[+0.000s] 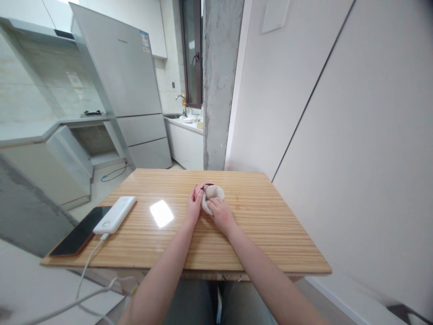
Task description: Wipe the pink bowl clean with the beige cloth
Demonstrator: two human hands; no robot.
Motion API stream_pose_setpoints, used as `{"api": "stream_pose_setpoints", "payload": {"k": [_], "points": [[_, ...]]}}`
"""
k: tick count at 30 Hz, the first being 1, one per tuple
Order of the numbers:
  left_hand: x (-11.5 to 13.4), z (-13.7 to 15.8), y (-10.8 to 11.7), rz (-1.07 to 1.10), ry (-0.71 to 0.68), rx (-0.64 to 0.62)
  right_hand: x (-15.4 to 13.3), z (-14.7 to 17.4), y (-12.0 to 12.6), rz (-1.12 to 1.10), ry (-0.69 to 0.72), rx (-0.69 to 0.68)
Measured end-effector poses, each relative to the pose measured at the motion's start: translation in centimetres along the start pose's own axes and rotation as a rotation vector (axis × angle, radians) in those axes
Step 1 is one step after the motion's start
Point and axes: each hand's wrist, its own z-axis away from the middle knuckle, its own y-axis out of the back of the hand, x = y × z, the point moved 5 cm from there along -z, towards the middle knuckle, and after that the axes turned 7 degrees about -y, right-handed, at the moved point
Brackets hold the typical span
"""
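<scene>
A: The person's forearms (162, 271) lie nearest, reaching above the legs (189, 300) and over the near edge of the table (270, 234).

B: And the hands?

A: They meet over the far half of the tabletop, at a pink-and-white piece (215, 192). It sits between them, a little to the far side of the right fingers.

B: Are both gripping it?

A: Yes. The left hand (194, 205) clasps the pink side at the left, thumb laid along it. The right hand (220, 214) has its fingers bent over the pale part from the near right.

B: Can its underside be seen?

A: No, the hands hide part of it, so whether it touches the wood can't be told.

B: What else is on the table?

A: At the left, well apart from the hands, a white power bank (115, 215) overlaps a dark phone (76, 234). A cable (88, 259) runs from its near end over the edge.

B: Farther off?

A: A fridge (125, 67), far left.
</scene>
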Motion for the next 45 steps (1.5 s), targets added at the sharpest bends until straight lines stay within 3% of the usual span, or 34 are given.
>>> {"api": "stream_pose_setpoints", "payload": {"k": [15, 26, 41, 45], "points": [[1.3, 0.2, -0.1, -0.012, -0.063, -0.031, -0.4, 0.1, 0.1, 0.015, -0.020, -0.006], [0.8, 0.3, 0.1, 0.018, -0.018, -0.016, -0.6, 0.2, 0.1, 0.026, -0.024, 0.003], [1.1, 0.2, 0.0, 0.004, -0.081, -0.068, -1.4, 0.4, 0.4, -0.003, -0.059, 0.007], [0.5, 0.0, 0.3, -0.024, -0.034, -0.049, -0.8, 0.1, 0.5, 0.022, 0.003, -0.050]]}}
